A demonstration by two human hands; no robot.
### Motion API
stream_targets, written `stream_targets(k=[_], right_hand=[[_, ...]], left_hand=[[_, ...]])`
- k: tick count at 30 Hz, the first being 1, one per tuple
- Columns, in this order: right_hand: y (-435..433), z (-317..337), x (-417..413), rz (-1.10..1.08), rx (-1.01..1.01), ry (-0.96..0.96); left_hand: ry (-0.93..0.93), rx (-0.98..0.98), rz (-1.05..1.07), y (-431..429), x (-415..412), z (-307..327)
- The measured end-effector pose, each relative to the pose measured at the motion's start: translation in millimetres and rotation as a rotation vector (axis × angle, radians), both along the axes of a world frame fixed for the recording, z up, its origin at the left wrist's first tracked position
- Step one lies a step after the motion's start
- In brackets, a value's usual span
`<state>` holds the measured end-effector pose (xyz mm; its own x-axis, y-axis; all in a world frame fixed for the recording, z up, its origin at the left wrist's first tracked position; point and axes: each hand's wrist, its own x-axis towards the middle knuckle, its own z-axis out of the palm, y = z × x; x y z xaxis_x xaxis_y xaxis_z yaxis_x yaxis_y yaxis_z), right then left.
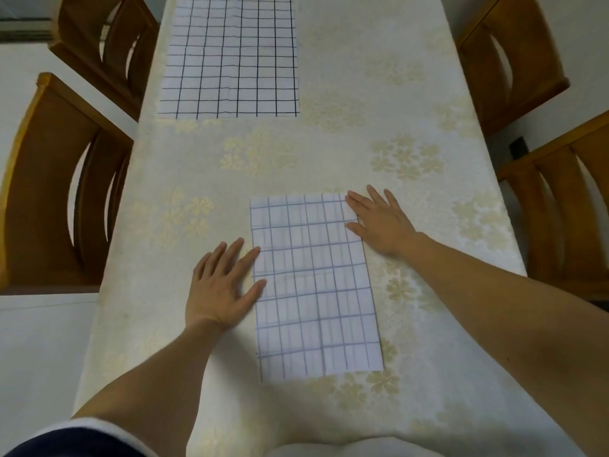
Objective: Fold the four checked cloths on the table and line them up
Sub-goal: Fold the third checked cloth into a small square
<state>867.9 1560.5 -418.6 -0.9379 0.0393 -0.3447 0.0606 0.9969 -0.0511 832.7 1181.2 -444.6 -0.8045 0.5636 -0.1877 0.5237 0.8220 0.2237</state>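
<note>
Fingers straight, left hand [220,285] and right hand [379,222] flatten one half-folded checked cloth [313,285] toward the near edge of the table [362,143]; spread cloths [230,70] by its far left edge await folding.

The checked cloths [316,291] are looking thin and matt, the tablecloth [329,153] matt too. Wooden chairs [49,179] are gleaming smoothly.

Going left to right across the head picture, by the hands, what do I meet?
Brown wooden chair on the left → left hand → folded white checked cloth → right hand → brown wooden chair on the right.
</note>
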Motion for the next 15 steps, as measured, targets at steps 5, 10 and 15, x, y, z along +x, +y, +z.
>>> stream_targets(k=[5, 10, 15], right_hand=[[-7, -3, 26, -0.015, -0.040, 0.000], [-29, -1, 125, 0.041, -0.157, -0.056], [-60, 4, 211, -0.001, -0.253, -0.103]], left_hand=[[0.000, -0.004, 0.007, -1, 1, -1], [0.012, -0.014, 0.009, -2, 0, -1], [0.004, 0.005, 0.017, 0, 0, -4]])
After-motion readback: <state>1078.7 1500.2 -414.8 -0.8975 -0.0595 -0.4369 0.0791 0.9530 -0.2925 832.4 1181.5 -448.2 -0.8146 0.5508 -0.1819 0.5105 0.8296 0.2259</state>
